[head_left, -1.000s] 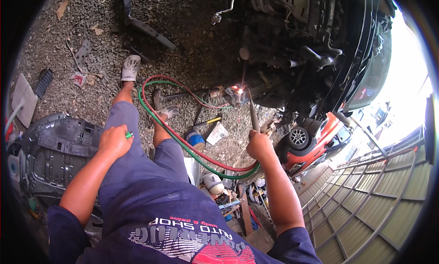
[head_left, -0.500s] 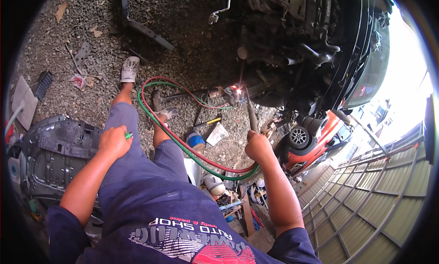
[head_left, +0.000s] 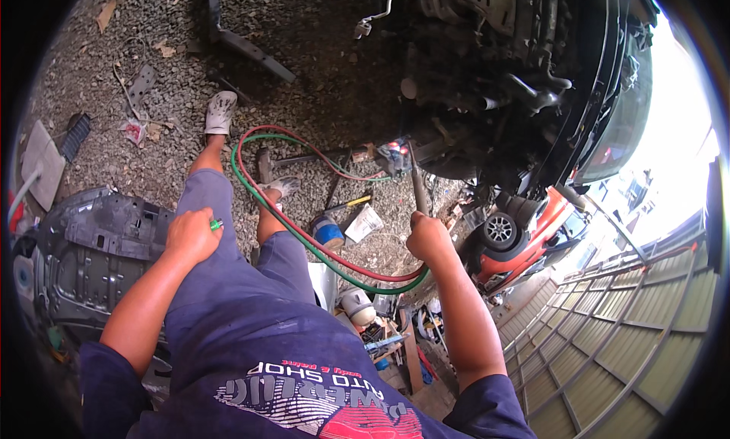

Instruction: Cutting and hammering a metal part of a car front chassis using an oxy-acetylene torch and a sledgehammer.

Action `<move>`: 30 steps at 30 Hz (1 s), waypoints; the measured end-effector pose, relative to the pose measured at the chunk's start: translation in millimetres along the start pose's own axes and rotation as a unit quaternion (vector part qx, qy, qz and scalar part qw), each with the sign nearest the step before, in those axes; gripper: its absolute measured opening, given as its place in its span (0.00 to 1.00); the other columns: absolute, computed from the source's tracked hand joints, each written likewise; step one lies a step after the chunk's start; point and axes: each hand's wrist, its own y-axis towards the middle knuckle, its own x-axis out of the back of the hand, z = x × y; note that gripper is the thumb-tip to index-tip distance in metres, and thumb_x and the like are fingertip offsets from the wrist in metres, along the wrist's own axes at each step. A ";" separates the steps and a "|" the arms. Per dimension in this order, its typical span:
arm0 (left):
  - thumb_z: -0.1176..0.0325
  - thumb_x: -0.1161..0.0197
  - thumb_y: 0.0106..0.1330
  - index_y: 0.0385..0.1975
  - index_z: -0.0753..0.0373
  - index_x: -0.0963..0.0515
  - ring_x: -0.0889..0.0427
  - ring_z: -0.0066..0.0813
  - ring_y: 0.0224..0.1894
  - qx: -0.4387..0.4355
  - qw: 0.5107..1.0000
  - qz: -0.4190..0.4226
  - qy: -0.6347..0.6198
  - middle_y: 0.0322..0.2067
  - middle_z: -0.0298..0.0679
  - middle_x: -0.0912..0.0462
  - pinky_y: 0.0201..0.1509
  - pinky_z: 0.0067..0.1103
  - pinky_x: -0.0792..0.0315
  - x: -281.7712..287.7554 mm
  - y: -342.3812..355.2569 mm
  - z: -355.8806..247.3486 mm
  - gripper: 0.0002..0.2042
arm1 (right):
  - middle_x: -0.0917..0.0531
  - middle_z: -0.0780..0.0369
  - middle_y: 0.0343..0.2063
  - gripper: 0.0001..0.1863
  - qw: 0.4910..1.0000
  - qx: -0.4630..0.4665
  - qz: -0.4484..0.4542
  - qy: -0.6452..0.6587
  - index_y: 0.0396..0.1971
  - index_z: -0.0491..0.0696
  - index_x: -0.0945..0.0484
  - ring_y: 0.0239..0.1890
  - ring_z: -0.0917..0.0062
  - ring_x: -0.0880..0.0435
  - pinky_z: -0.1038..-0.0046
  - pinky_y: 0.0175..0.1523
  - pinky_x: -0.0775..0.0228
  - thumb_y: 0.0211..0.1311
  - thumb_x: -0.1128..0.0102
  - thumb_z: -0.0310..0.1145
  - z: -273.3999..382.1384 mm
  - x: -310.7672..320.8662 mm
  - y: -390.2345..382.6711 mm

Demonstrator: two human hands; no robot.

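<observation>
Right hand [head_left: 430, 237] gripping cutting torch [head_left: 417, 192], fingers wrapped tight around handle. Torch long axis running up-frame, away from person, tip pointing at vehicle underside [head_left: 487, 97]. Red and green hoses [head_left: 304, 237] trailing from handle. Left hand [head_left: 190, 236] resting on thigh, fingers curled around small green object [head_left: 216, 225].

Surface: gravel ground [head_left: 319, 51].
Landmark: blue can [head_left: 328, 232], lying on gravel.
Hoses: red and green hoses [head_left: 262, 203], looped left of can.
Card: white card [head_left: 365, 223], just right of can.
Panel: black plastic panel [head_left: 84, 249], far left of can.
</observation>
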 end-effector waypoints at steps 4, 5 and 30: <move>0.56 0.27 0.70 0.42 0.63 0.12 0.09 0.63 0.47 0.003 1.000 -0.004 0.000 0.40 0.58 0.08 0.55 0.50 0.17 -0.4 -1.5 1.2 0.15 | 0.08 0.42 0.47 0.17 1.000 -0.009 0.008 -0.004 0.54 0.43 0.17 0.52 0.46 0.07 0.48 0.60 0.14 0.67 0.41 0.25 8.4 2.8 1.3; 0.56 0.27 0.70 0.42 0.63 0.12 0.09 0.63 0.47 0.004 1.000 -0.003 0.000 0.40 0.58 0.08 0.55 0.50 0.17 -0.7 -1.5 1.6 0.15 | 0.09 0.42 0.47 0.17 1.000 -0.009 0.009 -0.008 0.54 0.43 0.17 0.53 0.46 0.07 0.48 0.60 0.14 0.67 0.41 0.25 9.4 2.5 2.4; 0.57 0.27 0.70 0.41 0.63 0.12 0.09 0.62 0.45 0.001 1.000 -0.009 -0.002 0.37 0.58 0.09 0.53 0.50 0.17 -13.5 -2.4 1.5 0.14 | 0.09 0.43 0.50 0.18 1.000 -0.013 0.020 0.000 0.57 0.44 0.16 0.55 0.47 0.08 0.51 0.62 0.14 0.70 0.40 0.28 16.4 -8.1 29.4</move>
